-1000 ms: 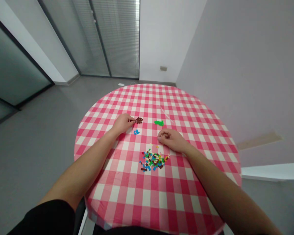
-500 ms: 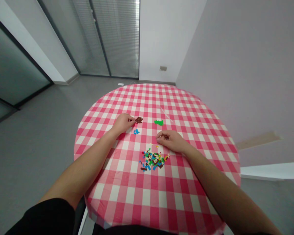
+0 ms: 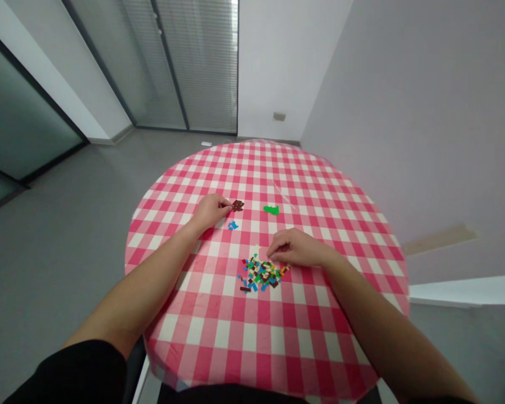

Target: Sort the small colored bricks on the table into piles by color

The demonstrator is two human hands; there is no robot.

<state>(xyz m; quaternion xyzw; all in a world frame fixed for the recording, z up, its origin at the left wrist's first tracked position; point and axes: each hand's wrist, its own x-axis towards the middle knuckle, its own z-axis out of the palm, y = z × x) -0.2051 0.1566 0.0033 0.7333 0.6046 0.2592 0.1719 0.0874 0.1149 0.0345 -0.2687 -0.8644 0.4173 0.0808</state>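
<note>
My left hand (image 3: 211,212) rests on the cloth with its fingertips pinched together, just left of a small cluster of dark brown bricks (image 3: 237,205). Whether those fingers hold a tiny piece is too small to tell. Below it lie a few blue bricks (image 3: 233,225), and to the right sits a group of green bricks (image 3: 271,210). My right hand (image 3: 294,248) hangs with loosely curled fingers at the upper right edge of a scattered pile of multicoloured small bricks (image 3: 261,273). Nothing shows in its grip.
A round table with a pink-and-white gingham cloth (image 3: 278,331) fills the middle of the view, its edge curving all round. My black sleeves (image 3: 79,373) show at the bottom left. Beyond lie a grey floor (image 3: 67,224), a glazed partition with blinds (image 3: 197,67) and a pale wall (image 3: 404,112).
My right hand has moved toward me and now sits at the edge of the multicoloured pile. My left hand has barely moved, and the view has shifted slightly.
</note>
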